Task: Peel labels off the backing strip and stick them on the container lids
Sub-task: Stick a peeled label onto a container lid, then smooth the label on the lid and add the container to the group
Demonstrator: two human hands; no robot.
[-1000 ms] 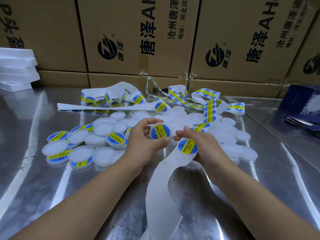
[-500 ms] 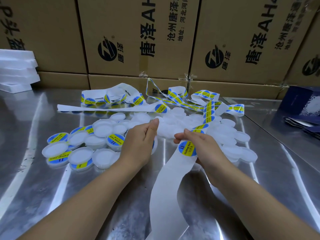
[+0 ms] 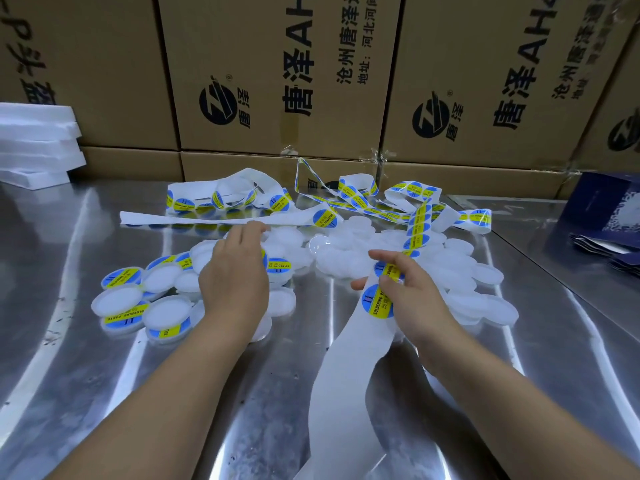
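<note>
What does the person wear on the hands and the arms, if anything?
Nothing shows: no gloves on the left hand or the right hand, no ring, watch or bracelet. The left forearm and the right forearm are without sleeves as far as the frame reaches.

Labels (image 3: 379,303) blue with yellow band; lids (image 3: 116,301) white; backing strip (image 3: 341,368) white; table (image 3: 242,410) silver; boxes (image 3: 277,74) brown, black print

Your lids, labels and strip around the heap of bare white round plastic lids (image 3: 346,259).
Lids already bearing labels (image 3: 121,278) lie flat at the heap's left edge. The white paper backing strip (image 3: 346,358) curls from the heap's near right side towards you, carrying a round blue-and-yellow label (image 3: 375,303). Its label-laden length lies tangled behind the heap.
</note>
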